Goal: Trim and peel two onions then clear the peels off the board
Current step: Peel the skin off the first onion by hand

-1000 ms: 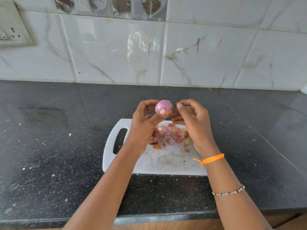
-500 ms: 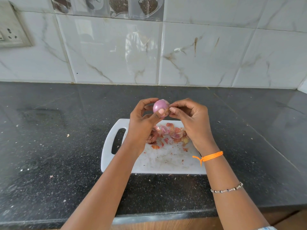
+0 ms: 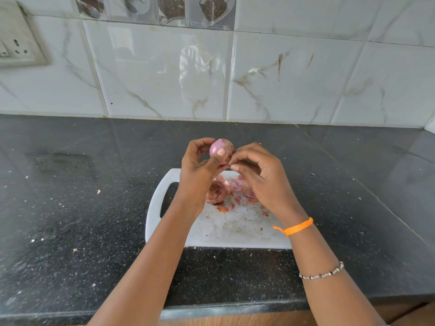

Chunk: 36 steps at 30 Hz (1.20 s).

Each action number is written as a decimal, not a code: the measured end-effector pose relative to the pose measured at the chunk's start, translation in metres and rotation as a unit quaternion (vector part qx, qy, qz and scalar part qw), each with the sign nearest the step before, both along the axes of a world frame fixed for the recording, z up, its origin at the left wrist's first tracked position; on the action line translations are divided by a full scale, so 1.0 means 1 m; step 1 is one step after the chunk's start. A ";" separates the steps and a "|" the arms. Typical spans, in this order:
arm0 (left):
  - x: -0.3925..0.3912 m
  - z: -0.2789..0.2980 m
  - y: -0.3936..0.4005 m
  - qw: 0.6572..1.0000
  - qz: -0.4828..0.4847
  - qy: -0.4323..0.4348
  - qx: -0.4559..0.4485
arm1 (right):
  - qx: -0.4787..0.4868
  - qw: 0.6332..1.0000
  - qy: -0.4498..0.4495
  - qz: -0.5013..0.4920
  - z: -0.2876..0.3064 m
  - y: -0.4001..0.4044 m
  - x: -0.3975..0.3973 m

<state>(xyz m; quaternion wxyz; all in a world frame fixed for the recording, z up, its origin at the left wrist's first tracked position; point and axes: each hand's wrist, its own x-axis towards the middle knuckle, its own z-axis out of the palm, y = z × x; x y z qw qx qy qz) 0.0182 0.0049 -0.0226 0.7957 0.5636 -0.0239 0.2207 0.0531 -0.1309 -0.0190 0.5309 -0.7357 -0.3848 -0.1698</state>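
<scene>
One onion point(image 3: 220, 148) in left hand point(image 3: 200, 170), right hand point(image 3: 261, 175) alongside

Onion point(image 3: 219, 148) held above peels point(image 3: 226, 191) on board point(image 3: 235, 231).

We saw a black speckled counter point(image 3: 70, 208) that ran along a tiled wall. On it lay a white cutting board point(image 3: 226, 231), with its handle hole toward the left. A heap of pink onion peels point(image 3: 226, 189) lay on the far part of the board. Small crumbs point(image 3: 98, 191) were scattered on the counter, to the left of the board and along its near edge.
</scene>
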 end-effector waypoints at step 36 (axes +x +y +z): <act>-0.004 0.002 -0.002 0.996 -0.019 -0.006 0.084 | 0.128 0.982 0.118 -0.075 0.001 -0.002 0.002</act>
